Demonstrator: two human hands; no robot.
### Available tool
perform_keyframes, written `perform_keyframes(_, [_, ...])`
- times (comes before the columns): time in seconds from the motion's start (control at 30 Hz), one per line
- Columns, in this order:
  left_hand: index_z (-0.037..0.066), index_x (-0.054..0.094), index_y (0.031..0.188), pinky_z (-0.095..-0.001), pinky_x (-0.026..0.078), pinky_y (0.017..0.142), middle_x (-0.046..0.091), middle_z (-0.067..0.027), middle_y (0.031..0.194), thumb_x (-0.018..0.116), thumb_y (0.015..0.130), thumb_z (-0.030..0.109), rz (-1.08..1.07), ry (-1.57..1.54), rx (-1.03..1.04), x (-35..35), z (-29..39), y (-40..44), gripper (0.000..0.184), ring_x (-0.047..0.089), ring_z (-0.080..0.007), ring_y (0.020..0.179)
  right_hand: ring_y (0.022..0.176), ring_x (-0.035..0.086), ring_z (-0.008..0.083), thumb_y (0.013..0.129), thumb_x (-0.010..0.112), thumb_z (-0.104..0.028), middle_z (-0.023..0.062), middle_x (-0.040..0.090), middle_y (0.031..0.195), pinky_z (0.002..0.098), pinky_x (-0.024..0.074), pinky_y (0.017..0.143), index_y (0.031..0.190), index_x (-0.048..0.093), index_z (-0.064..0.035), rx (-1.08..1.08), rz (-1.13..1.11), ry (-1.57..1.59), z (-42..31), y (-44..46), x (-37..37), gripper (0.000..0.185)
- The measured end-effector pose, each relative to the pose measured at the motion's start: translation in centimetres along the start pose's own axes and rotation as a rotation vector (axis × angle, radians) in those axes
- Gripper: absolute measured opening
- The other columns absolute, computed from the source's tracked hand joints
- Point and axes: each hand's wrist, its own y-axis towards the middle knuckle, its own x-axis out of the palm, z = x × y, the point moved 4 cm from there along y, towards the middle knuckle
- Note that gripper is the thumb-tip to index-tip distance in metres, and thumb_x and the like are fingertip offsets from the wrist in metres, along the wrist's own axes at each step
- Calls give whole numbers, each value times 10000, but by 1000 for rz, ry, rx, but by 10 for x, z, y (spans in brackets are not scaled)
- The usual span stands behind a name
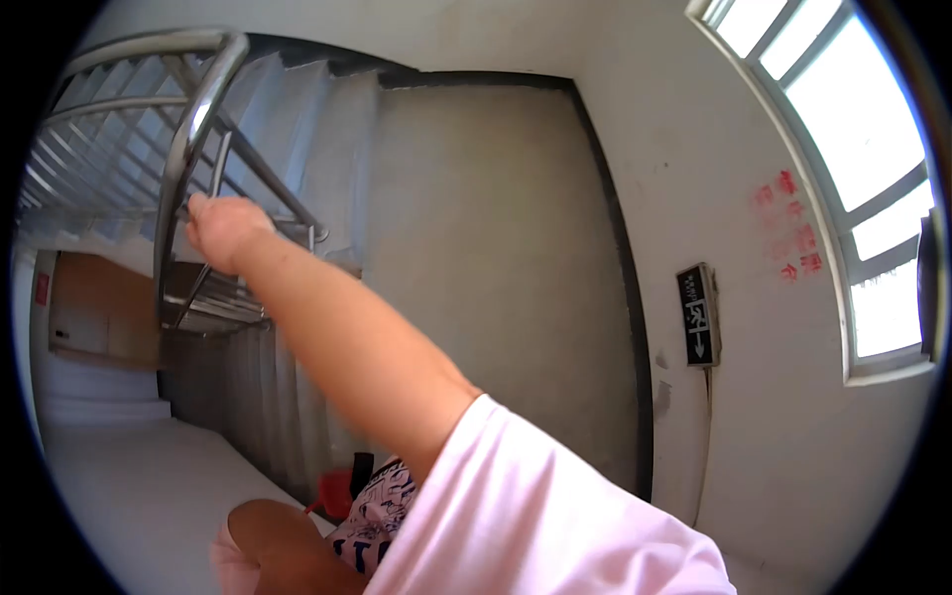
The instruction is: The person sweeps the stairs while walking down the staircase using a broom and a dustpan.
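Observation:
My right hand (230,230) reaches across to the metal stair railing (188,149), with the arm stretched out from a pink sleeve. Its fingers are closed around a slim upright bar (220,167) of the railing, though part of the grip is hidden behind the hand. At the bottom, a bent limb (283,540), seemingly my left arm, shows beside the printed front of my clothing (382,511). My left hand is out of sight. A red object (337,493) with a black part pokes out near my body; its kind is unclear.
Steps (297,129) rise beyond the railing, and a lower flight (263,377) descends below it. A concrete landing (496,238) spreads ahead, edged by dark skirting. On the right wall are an exit sign (699,315), a hanging cable and a window (853,109). A brown door (104,307) stands lower left.

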Motion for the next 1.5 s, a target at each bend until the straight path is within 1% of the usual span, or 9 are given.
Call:
perform_keyframes(0.07, [87, 515, 1199, -440, 306, 976, 465, -118, 1294, 468, 829, 386, -14, 306, 88, 9, 11, -5, 478, 419, -319, 1189, 961, 574, 332, 886, 442, -288, 174, 618, 984, 424, 449, 831, 1010, 510, -27, -11, 8, 12, 0, 0, 2, 297])
perform_keyframes(0.33, [82, 522, 1188, -429, 320, 970, 470, -113, 1290, 457, 835, 370, 39, 142, 180, 12, 23, -13, 460, 430, -317, 1180, 1087, 532, 304, 899, 450, -330, 136, 581, 1149, 413, 431, 895, 1122, 520, -59, -54, -29, -54, 11, 15, 10, 358])
perform_keyframes(0.47, [79, 525, 1183, -423, 326, 967, 472, -110, 1288, 452, 839, 362, 71, 131, 190, 9, 22, -14, 452, 436, -315, 1175, 1071, 533, 320, 883, 434, -329, 136, 585, 1131, 421, 432, 880, 1105, 529, -75, 45, -56, 0, 9, 8, 3, 350])
perform_keyframes(0.53, [78, 527, 1180, -421, 330, 965, 473, -109, 1288, 449, 840, 358, 71, 132, 183, 12, 20, -11, 448, 439, -315, 1173, 941, 584, 313, 869, 463, -354, 160, 632, 944, 392, 450, 811, 1007, 549, -77, 51, -7, -9, 16, 15, 7, 321])
perform_keyframes(0.6, [77, 529, 1178, -418, 333, 964, 474, -108, 1287, 446, 842, 354, 85, 131, 176, 15, 20, -11, 444, 442, -314, 1170, 919, 588, 316, 865, 470, -365, 163, 633, 923, 402, 444, 797, 995, 543, -76, 21, -3, 3, 16, 16, 5, 326])
perform_keyframes(0.93, [70, 537, 1165, -404, 349, 956, 479, -101, 1282, 433, 850, 335, 83, 220, 69, -4, 10, -23, 424, 456, -311, 1159, 1003, 551, 352, 875, 421, -340, 186, 606, 1030, 426, 432, 857, 1030, 537, -74, 36, 45, 25, 13, 4, -2, 329])
perform_keyframes(1.2, [65, 544, 1154, -392, 363, 950, 484, -96, 1279, 422, 857, 319, 65, 304, 60, -15, 12, -23, 410, 468, -309, 1149, 977, 566, 329, 876, 469, -290, 159, 621, 981, 419, 446, 834, 981, 515, -27, -12, 77, 60, 16, 6, 8, 286])
perform_keyframes(1.33, [62, 548, 1149, -387, 369, 947, 486, -94, 1277, 417, 860, 311, 257, 436, 77, -33, 16, -10, 403, 474, -308, 1145, 979, 575, 314, 867, 477, -262, 164, 626, 987, 396, 454, 846, 1008, 522, -18, -38, 118, 40, 21, 4, 11, 285])
perform_keyframes(1.5, [59, 552, 1143, -380, 377, 943, 489, -91, 1275, 410, 864, 301, 811, 785, 77, -113, 28, 4, 395, 481, -306, 1139, 977, 579, 310, 865, 484, -266, 156, 628, 991, 393, 453, 846, 1018, 528, -22, -24, 123, 13, 30, 20, 15, 291])
